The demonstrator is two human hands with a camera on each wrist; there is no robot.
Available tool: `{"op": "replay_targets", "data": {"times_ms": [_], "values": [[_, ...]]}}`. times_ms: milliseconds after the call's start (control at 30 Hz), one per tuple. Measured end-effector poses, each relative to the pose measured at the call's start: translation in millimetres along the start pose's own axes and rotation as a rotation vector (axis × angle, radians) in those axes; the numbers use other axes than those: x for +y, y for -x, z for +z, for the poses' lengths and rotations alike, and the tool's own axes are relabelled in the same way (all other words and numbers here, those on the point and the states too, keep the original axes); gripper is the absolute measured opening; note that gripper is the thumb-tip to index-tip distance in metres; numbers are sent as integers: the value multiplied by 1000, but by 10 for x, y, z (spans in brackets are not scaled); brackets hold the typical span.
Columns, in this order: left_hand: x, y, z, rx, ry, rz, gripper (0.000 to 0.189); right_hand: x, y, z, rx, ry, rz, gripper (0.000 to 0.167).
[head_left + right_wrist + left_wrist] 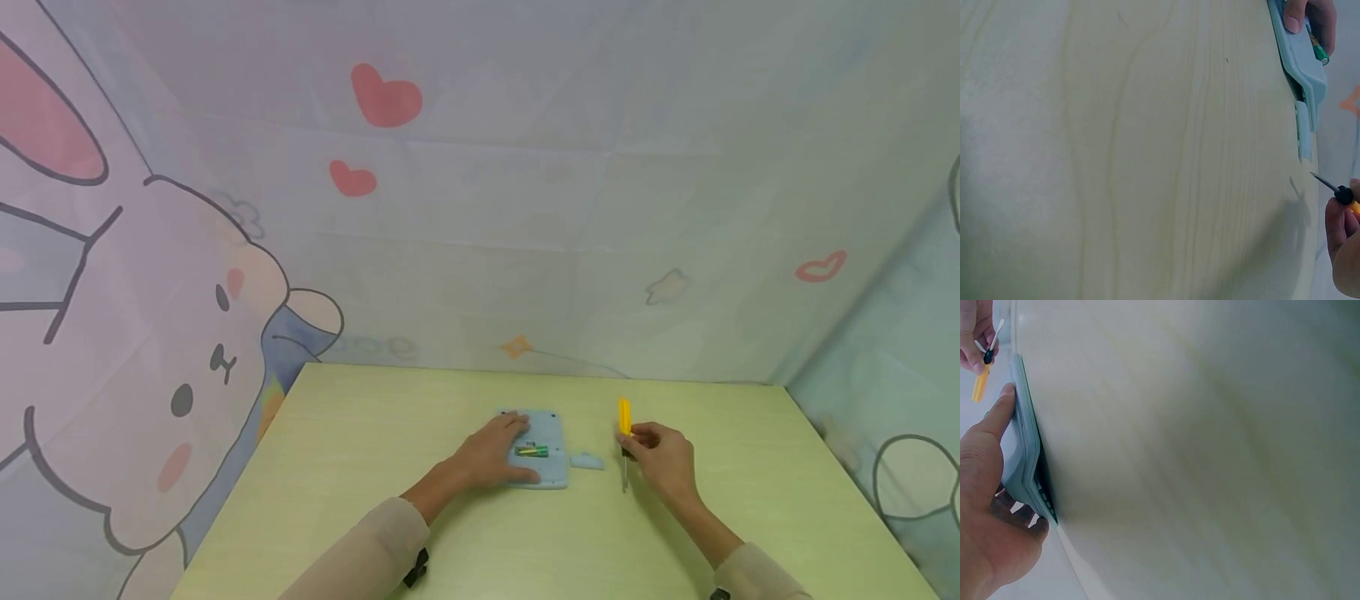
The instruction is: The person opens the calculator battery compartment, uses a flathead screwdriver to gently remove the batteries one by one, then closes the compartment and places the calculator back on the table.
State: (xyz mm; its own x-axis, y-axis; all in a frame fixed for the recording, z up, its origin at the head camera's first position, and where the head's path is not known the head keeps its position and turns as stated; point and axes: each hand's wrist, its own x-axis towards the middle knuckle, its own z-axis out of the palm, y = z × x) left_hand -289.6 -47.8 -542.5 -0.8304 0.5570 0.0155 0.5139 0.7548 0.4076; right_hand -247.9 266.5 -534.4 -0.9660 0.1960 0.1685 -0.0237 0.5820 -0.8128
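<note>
A light blue calculator (551, 429) lies face down on the table, its keys (1044, 495) showing along the underside in the left wrist view. My left hand (491, 452) holds it from the left, thumb towards the near edge and fingers towards the far edge. Midway along its back lies a green and yellow battery (532, 452), also glimpsed as a green end (1321, 57) in the right wrist view. Off to the right, my right hand (663, 461) pinches a screwdriver (625, 417) with a yellow handle, its metal shaft pointing down.
Between the calculator and the screwdriver a small light blue battery cover (587, 461) lies on the pale yellow-green table (360, 433). A cloth backdrop (495, 275) printed with hearts and a rabbit hangs along the table's far edge and both sides.
</note>
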Motion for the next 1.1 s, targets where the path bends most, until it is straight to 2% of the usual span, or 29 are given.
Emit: {"op": "replay_targets", "data": {"times_ms": [400, 1100], "values": [[6, -2, -7, 0, -2, 0, 97, 160, -25, -12, -15, 48, 8, 30], [18, 0, -11, -5, -6, -11, 99, 269, 12, -12, -46, 130, 7, 29]]}}
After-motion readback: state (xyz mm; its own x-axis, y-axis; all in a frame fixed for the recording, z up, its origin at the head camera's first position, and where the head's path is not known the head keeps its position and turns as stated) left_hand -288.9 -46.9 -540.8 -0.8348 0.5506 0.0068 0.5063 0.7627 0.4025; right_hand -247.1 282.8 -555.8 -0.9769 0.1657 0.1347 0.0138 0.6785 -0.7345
